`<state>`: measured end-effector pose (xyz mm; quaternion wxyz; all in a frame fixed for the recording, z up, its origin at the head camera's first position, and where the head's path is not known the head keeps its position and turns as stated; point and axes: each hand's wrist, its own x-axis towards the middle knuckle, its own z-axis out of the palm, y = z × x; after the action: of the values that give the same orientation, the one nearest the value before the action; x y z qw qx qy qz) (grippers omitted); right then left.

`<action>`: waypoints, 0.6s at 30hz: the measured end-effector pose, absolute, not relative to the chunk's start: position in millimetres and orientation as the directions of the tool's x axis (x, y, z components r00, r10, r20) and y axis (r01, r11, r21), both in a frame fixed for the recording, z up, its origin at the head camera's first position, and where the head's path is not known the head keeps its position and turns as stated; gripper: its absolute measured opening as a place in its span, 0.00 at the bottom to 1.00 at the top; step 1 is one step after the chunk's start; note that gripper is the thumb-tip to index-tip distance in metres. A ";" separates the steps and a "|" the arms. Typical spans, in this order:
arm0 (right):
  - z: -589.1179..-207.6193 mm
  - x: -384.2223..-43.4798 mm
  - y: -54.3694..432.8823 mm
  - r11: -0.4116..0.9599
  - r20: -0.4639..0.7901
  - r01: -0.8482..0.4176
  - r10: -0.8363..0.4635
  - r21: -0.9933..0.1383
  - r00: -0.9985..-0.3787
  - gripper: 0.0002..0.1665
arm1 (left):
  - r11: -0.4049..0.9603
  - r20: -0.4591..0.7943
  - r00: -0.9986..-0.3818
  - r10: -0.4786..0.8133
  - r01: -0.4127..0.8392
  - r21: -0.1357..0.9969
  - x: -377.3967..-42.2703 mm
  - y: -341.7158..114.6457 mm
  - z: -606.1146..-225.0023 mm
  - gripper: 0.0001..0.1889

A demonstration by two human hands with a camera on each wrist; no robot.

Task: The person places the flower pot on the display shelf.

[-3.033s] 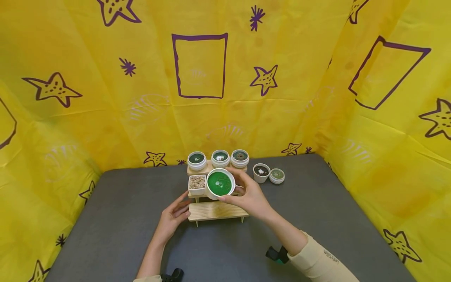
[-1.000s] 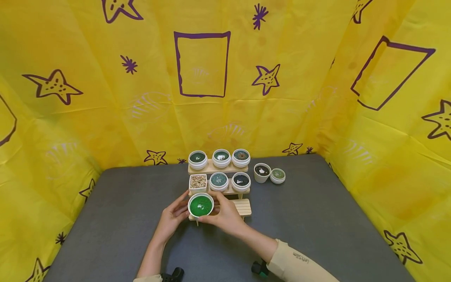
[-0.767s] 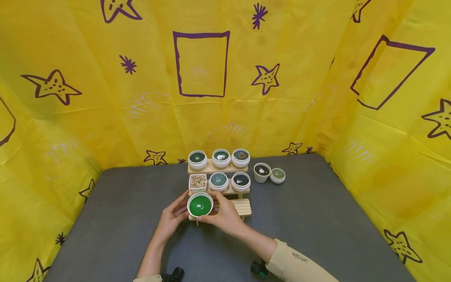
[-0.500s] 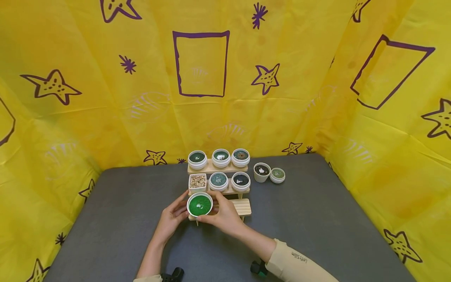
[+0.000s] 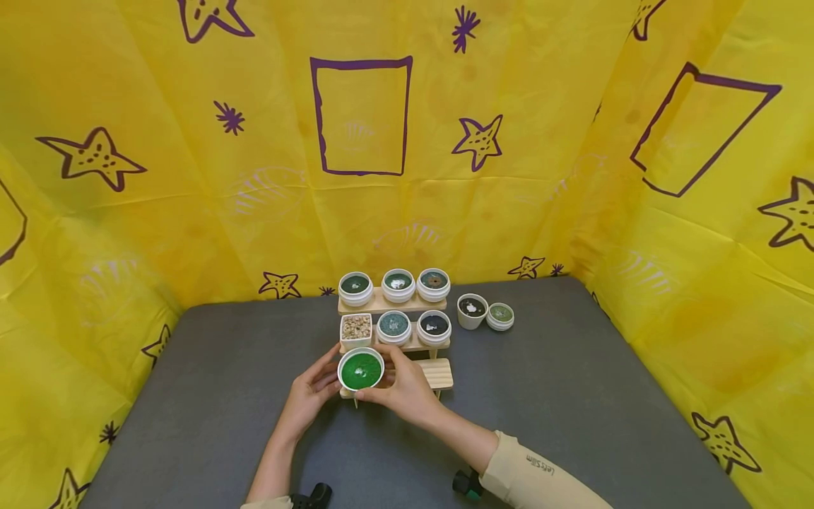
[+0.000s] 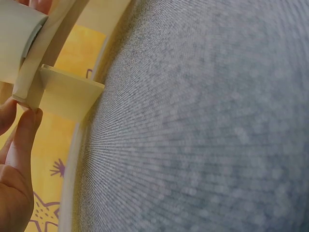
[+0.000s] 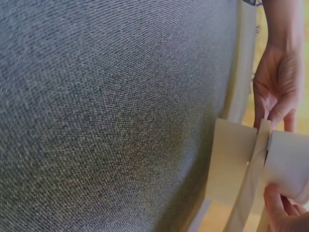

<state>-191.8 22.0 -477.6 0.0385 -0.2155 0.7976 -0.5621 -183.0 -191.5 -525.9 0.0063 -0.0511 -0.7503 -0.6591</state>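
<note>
A round white pot [image 5: 361, 370] with a bright green surface is at the left end of the lowest shelf of a three-tier wooden stand [image 5: 439, 373]. My right hand [image 5: 410, 385] grips it, thumb at the near side and fingers around the far right. In the right wrist view the pot's [image 7: 288, 159] base is right at the shelf top, with a thin dark line between. My left hand [image 5: 308, 392] pinches the shelf's left end; the left wrist view shows its fingertips on the wooden edge [image 6: 29, 94].
On the middle tier are a square pot of pebbles [image 5: 356, 328], a teal-topped pot [image 5: 394, 325] and a dark-topped pot [image 5: 435, 326]. Three round pots line the top tier [image 5: 380, 305]. Two more pots [image 5: 472, 309] stand on the grey table [image 5: 559, 396] at right. Yellow cloth hangs around.
My right hand has brought the green-topped pot down and left, from in front of the middle tier to the lowest shelf. In the last second it barely moves. The left hand stays put.
</note>
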 end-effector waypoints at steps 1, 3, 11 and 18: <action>-477.8 -191.9 22.2 0.277 0.179 -0.299 -0.386 -0.913 -0.905 0.45 | 0.128 0.080 -0.995 0.066 0.088 0.988 -183.1 -191.5 -526.3 0.35; -478.3 -192.1 22.8 0.271 0.174 -0.291 -0.384 -0.918 -0.907 0.45 | 0.128 0.085 -0.994 0.065 0.093 0.987 -183.0 -191.4 -526.7 0.35; -479.2 -189.2 31.1 0.231 0.163 -0.263 -0.378 -0.937 -0.911 0.47 | 0.125 0.117 -0.992 0.055 0.123 0.985 -182.4 -191.8 -527.7 0.35; -483.6 -185.6 50.0 0.261 0.174 -0.281 -0.366 -0.924 -0.914 0.43 | 0.131 0.093 -0.995 0.044 0.098 0.987 -183.3 -191.9 -528.6 0.36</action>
<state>-185.6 50.0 -483.6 0.0373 -0.2038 0.7932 -0.5726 -183.3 -191.9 -528.6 0.0205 -0.0471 -0.7518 -0.6574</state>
